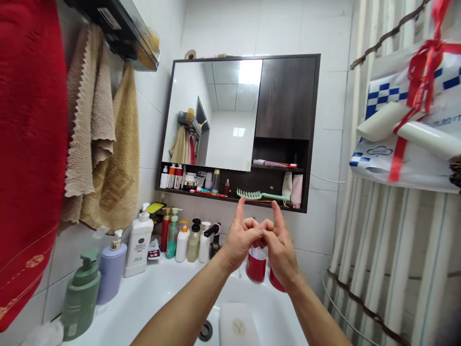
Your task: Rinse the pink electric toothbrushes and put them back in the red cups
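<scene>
My left hand [242, 240] and my right hand [281, 246] are raised over the basin, meeting at thumbs and curled fingers. Both index fingers point up towards the cabinet's bottom shelf; the other fingers are closed, with nothing visible in them. Just beyond the fingertips a mint-green hairbrush [248, 194] lies on that shelf, its handle to the right. Behind the hands a red cup [256, 265] stands on the basin ledge. A second red cup [276, 279] is mostly hidden by my right hand. Below lies a white lidded box [237, 327] in the basin.
A dark mirror cabinet [284, 96] hangs on the tiled wall, with small bottles on its lower shelf. Several pump bottles [183, 244] line the white basin [162, 298]. Towels [124, 154] hang at left. Radiator pipes [374, 240] and a ribbon-tied bag [382, 158] are at right.
</scene>
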A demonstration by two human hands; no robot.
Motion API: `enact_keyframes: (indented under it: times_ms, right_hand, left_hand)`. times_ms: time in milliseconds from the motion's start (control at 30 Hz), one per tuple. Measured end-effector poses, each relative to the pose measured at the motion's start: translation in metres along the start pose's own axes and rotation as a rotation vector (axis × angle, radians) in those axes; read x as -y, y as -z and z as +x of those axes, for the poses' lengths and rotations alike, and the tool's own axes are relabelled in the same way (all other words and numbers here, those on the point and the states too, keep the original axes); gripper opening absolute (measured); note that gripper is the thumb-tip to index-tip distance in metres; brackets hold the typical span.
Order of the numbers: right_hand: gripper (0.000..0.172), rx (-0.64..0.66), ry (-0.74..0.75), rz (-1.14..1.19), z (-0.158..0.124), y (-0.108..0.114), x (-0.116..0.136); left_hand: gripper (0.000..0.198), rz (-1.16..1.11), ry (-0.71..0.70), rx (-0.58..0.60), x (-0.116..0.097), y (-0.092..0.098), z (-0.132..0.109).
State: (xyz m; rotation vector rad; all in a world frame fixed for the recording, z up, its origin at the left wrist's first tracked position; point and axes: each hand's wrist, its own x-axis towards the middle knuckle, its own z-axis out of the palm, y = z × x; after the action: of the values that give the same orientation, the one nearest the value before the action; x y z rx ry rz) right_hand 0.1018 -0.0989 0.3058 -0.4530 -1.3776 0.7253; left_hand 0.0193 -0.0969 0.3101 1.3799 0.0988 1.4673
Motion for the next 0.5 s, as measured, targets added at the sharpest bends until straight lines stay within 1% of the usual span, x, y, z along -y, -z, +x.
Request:
enact_keyframes:
  times_ms: [33, 67, 100, 133, 167, 200, 267, 333, 400, 467, 500]
  right_hand:
    - [0.055, -0.020, -0.040, 0.050, -0.002, -0.001, -0.004]
    - [0.044, -0.056, -0.096, 0.105, -0.003, -0.001, -0.008]
    - [0.030, -0.095, -0.168, 0.153, -0.003, -0.002, -0.012]
    - [0.023, -0.127, -0.248, 0.184, -0.002, -0.002, -0.015]
    - [0.031, -0.147, -0.323, 0.193, 0.000, -0.003, -0.017]
    - [0.040, -0.152, -0.387, 0.183, 0.002, -0.004, -0.018]
    - [0.047, -0.136, -0.448, 0.136, 0.007, -0.006, -0.021]
    - [0.049, -0.131, -0.435, 0.074, 0.011, -0.007, -0.025]
    - [0.049, -0.120, -0.405, -0.044, 0.012, -0.006, -0.037]
    - [0.048, -0.080, -0.366, -0.321, 0.010, 0.001, -0.057]
    - [0.047, -0.058, -0.353, -0.486, 0.007, 0.007, -0.070]
  left_hand:
    - [0.072, -0.017, 0.017, -0.048, 0.003, 0.004, -0.001]
    - [0.063, -0.039, 0.052, -0.111, 0.007, 0.007, -0.002]
    - [0.048, -0.063, 0.114, -0.170, 0.009, 0.011, -0.002]
    - [0.036, -0.085, 0.198, -0.212, 0.011, 0.014, -0.002]
    - [0.036, -0.096, 0.296, -0.230, 0.012, 0.017, -0.001]
    - [0.045, -0.093, 0.391, -0.222, 0.013, 0.019, -0.001]
    - [0.054, -0.058, 0.516, -0.170, 0.012, 0.022, 0.002]
    - [0.056, -0.019, 0.547, -0.146, 0.011, 0.023, 0.004]
    - [0.057, 0.008, 0.558, -0.143, 0.014, 0.024, 0.007]
    - [0.058, 0.041, 0.573, -0.167, 0.026, 0.029, 0.004]
    - [0.058, 0.067, 0.589, -0.190, 0.035, 0.033, 0.000]
